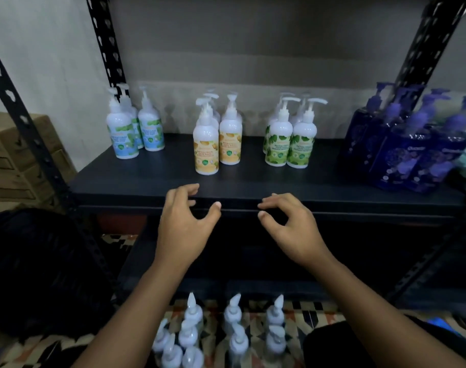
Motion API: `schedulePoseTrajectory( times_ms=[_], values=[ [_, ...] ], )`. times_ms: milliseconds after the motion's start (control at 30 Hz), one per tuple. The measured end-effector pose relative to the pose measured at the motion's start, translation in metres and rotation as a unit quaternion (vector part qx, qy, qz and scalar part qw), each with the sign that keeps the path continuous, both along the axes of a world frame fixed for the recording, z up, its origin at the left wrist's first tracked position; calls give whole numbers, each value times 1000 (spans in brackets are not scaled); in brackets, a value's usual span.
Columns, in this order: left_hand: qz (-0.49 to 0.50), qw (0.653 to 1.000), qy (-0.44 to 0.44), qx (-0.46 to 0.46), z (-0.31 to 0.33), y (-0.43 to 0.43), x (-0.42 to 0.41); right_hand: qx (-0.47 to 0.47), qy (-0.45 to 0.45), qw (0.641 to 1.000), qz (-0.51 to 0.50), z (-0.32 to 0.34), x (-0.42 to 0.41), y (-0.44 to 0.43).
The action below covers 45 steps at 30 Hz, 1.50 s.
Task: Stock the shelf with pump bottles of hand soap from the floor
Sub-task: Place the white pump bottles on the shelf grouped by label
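Here, left hand (pixel 182 227), right hand (pixel 293 229), both loosely curled, empty, three blue-label bottles (pixel 123 135)

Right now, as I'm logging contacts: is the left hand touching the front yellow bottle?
Apart. The head view shows a strip of bare shelf between the fingers of the left hand and the front yellow bottle.

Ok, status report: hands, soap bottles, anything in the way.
Left hand, right hand empty, fingers loosely curled, at the shelf front edge. Pump bottles on floor untouched below. No obstruction seen.
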<state>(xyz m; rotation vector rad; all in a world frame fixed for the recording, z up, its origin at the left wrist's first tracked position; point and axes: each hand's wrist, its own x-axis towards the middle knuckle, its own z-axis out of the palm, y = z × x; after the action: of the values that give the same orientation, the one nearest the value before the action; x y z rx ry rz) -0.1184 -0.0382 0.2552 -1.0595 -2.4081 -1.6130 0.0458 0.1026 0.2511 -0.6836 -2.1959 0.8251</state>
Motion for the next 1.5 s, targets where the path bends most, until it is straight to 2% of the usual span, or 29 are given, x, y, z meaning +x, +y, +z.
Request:
schedulePoseTrajectory(
  times_ms=[133, 467, 600, 833, 1000, 1067, 1200, 1333, 1500],
  values=[
    [-61, 996, -46, -50, -35, -28, 23, -115, -36, 993, 21, -25, 47, -25],
    [-144, 955, -172, -195, -141, -52, 82, -218, -199, 956, 6, -107, 113, -21],
    [-129, 927, -262, -236, -188, -49, 104, -268, -248, 931, -13, -156, 124, -18],
    [-77, 894, -324, -301, -261, -34, 118, -348, -303, 886, -41, -241, 121, -18],
    [-67, 874, -335, -346, -317, -23, 107, -356, -311, 878, -76, -299, 112, -18],
    [-72, 883, -324, -333, -330, -14, 104, -366, -302, 876, -90, -319, 109, -17],
    [-96, 889, -308, -324, -358, 2, 96, -380, -340, 855, -97, -348, 101, -8],
    [-72, 885, -297, -351, -421, 5, 81, -351, -352, 866, -63, -374, 89, 0],
    [-50, 889, -269, -367, -383, 21, 88, -321, -359, 873, -69, -383, 79, 6]
  ],
)
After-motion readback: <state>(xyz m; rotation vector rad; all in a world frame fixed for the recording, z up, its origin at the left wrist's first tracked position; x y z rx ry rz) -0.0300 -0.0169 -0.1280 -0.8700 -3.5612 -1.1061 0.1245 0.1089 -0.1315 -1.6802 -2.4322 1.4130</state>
